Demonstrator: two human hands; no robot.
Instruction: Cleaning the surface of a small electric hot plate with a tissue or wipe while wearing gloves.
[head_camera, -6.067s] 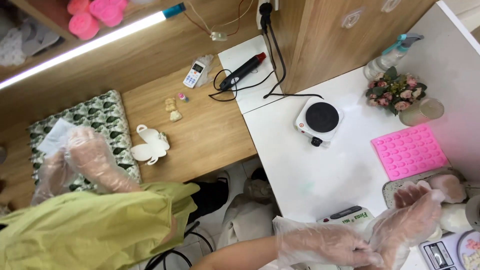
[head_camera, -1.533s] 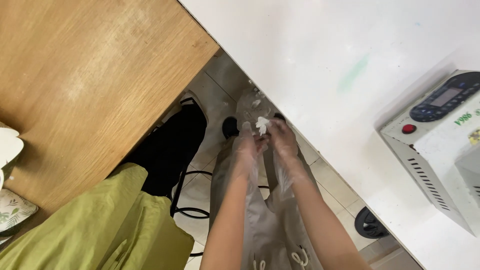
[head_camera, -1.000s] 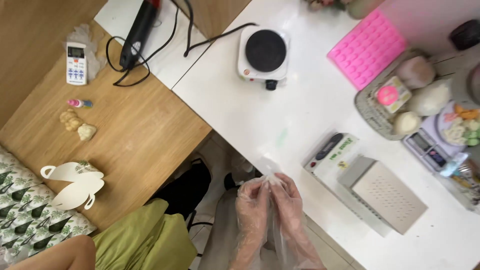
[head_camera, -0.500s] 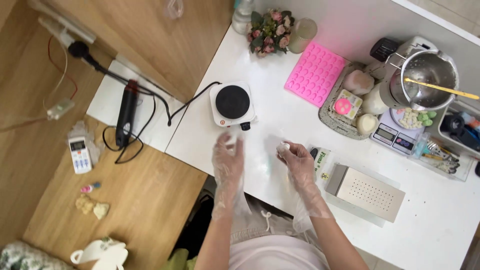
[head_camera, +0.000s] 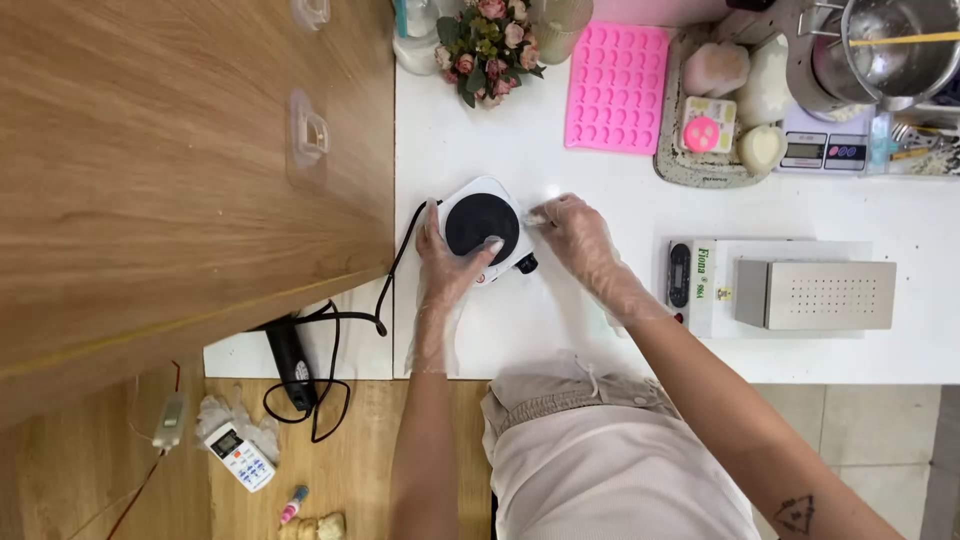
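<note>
The left hand (head_camera: 447, 262) lies open-fingered across one small hotplate (head_camera: 484, 226), thumb on its black disc; the right hand (head_camera: 575, 228) pinches loosely at the hotplate's right edge (both gloved). Beyond stand one pink mould (head_camera: 617, 88), one bouquet (head_camera: 487, 40) and one metal-boxed machine (head_camera: 790, 292). Half a second ago both hands hovered short of it.

Both gloved hands forward, left hand (head_camera: 447, 262) and right hand (head_camera: 572, 228)
</note>
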